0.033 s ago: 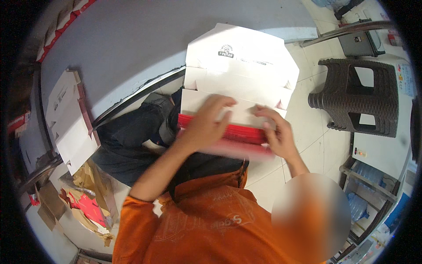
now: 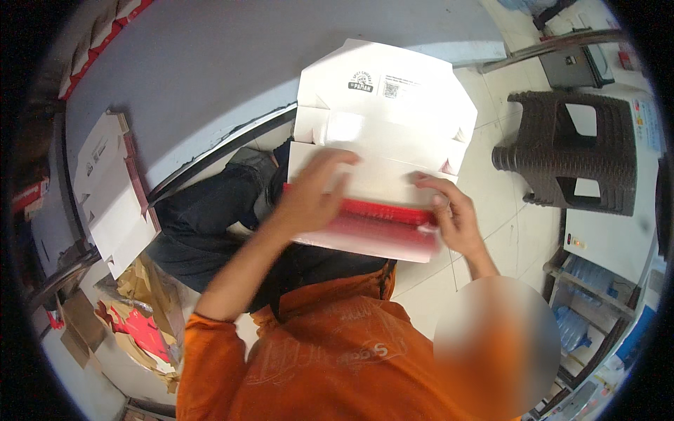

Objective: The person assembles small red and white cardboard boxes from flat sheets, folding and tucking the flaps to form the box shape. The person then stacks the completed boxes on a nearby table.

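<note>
Both hands' grip: left hand [image 2: 312, 196], right hand [image 2: 453, 217] hold carton [image 2: 386, 126] between them.

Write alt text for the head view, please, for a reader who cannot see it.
Two bare hands, left hand and right hand, hold a flat white and red carton above the lap. A grey table is ahead, a brown plastic stool to the right.
</note>
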A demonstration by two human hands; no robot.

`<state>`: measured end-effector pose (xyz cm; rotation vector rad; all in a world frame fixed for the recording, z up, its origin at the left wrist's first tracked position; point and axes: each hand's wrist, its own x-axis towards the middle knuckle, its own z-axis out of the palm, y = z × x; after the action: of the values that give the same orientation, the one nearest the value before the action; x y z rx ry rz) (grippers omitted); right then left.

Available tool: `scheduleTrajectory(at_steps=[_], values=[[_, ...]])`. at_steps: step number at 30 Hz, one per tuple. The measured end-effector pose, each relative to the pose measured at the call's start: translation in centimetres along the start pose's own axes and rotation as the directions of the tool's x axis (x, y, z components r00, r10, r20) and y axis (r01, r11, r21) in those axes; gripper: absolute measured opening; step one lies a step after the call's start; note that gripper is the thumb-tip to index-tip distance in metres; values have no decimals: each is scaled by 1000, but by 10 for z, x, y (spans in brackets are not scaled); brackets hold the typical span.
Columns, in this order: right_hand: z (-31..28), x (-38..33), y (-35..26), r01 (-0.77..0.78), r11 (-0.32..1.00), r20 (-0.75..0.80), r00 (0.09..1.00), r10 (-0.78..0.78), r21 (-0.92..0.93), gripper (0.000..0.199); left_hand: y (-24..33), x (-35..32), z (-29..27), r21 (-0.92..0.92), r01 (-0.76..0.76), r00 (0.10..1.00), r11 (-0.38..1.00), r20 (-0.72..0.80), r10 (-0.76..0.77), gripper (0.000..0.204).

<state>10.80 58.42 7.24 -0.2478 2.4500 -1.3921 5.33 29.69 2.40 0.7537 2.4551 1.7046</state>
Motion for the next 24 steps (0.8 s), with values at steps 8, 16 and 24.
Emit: scheduleTrajectory(at_steps=[8, 16, 24], values=[[-3, -31, 41, 306, 257, 220, 923, -314, -917, 52, -57, -19, -80, 644, -590, 797, 487, 560, 225, 49], [0, -57, 55, 610, 510, 459, 792, -402, -606, 48, -45, -49, -50, 305, -705, 671, 641, 580, 462, 41], [24, -71, 40, 70, 996, -347, 936, -50, 45, 36, -17, -55, -39, 106, -23, 966, 994, 260, -5, 28]])
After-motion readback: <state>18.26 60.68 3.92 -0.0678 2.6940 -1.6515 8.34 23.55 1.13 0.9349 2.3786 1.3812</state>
